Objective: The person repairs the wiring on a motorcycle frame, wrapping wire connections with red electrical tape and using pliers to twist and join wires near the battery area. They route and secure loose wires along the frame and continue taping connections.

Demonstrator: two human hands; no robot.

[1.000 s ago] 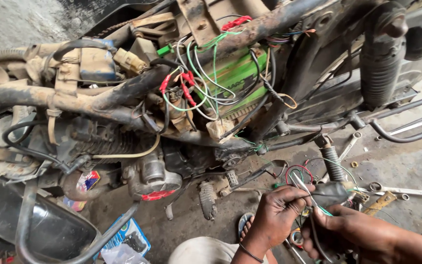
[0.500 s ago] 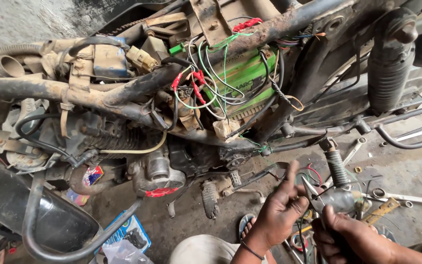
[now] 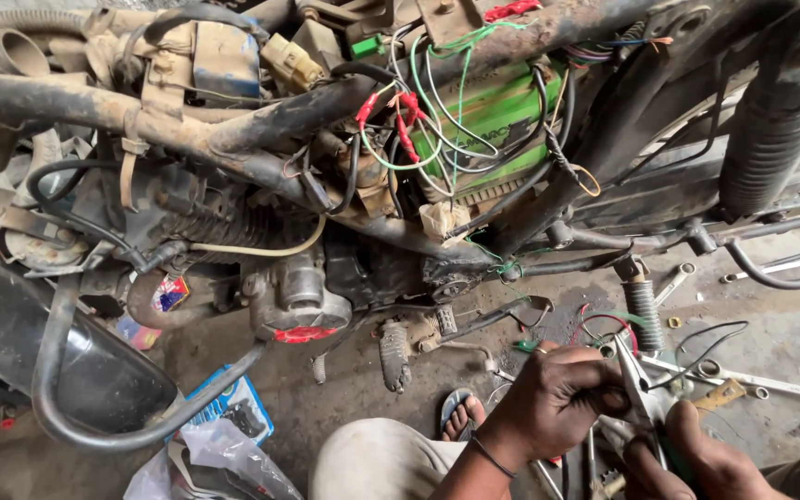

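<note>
While the stripped, rust-caked motorcycle frame (image 3: 233, 130) fills the upper part of the view, both hands work low at the right, just above the concrete floor (image 3: 770, 389). The left hand (image 3: 553, 398) has curled in since half a second ago: then its fingers were spread wide and lifted, now they are bent and pinched around a thin wire beside the pliers (image 3: 641, 389). The right hand (image 3: 696, 463) grips the pliers' green handles from below, fingers closed on them, with the metal nose pointing up toward the left hand's fingertips. From where I stand that looks like the tool has just been brought onto the wire, though the contact point itself is too small to make out. The pliers sit just in front of the ribbed rubber boot (image 3: 643, 310), near the loose red and black wires (image 3: 604, 324).

Against the earlier frames the view has shifted down and closer; the green battery (image 3: 493, 130) with its tangle of wires now sits nearer the top. Spanners (image 3: 770, 380) lie on the floor to the right, and a sandalled foot (image 3: 460, 417) shows beside the knee.
</note>
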